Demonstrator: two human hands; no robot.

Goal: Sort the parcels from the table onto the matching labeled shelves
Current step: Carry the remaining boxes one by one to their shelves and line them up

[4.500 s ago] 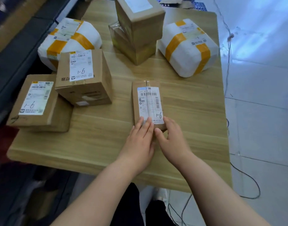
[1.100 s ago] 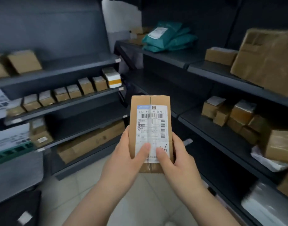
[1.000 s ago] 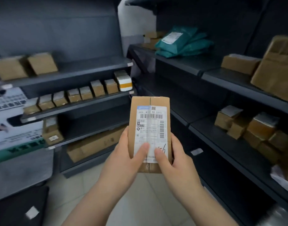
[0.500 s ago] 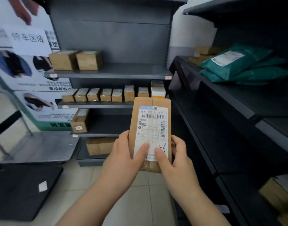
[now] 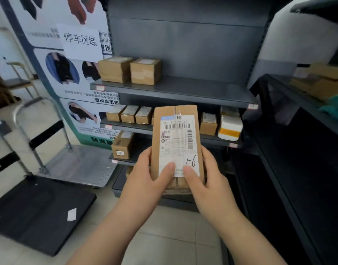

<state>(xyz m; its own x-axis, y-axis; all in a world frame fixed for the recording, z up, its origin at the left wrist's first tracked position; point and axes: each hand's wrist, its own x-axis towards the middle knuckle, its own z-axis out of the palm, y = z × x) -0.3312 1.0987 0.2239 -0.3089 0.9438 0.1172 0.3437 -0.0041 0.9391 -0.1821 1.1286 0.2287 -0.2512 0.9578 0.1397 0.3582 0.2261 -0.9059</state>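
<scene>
- I hold a flat brown parcel (image 5: 175, 119) upright in the air in front of me. It is between my two hands and in front of the grey shelves (image 5: 183, 92), touching none of them.
- My left hand (image 5: 145, 180) grips the parcel's lower left edge. The thumb presses on the front at the bottom of the white label (image 5: 176, 146), and the fingers are wrapped round the back, out of sight.
- My right hand (image 5: 210, 184) grips the lower right edge the same way, with the thumb tip just beside the left thumb tip.
- The label carries barcodes. "1-6" is handwritten at its lower right, just above my right thumb.
- Two brown boxes (image 5: 130, 70) stand side by side at the left end of the top shelf.
- On the shelf below is a row of small boxes (image 5: 129, 115), partly hidden behind my parcel. A white package with an orange band (image 5: 230, 127) stands at the right end.
- One level lower, a longer box (image 5: 122, 145) sits at the left end.
- Small tags (image 5: 100, 88) are stuck on the shelf edges, too blurred to read.
- To the left is a poster (image 5: 55, 73) with a white paper sign (image 5: 80, 42) over it. A silver trolley (image 5: 78, 165) stands on the floor below, and a black platform (image 5: 36, 209) lies nearer to me.
- To the right is a darker rack (image 5: 298, 150) with blurred brown cartons (image 5: 321, 81) on its upper level.
</scene>
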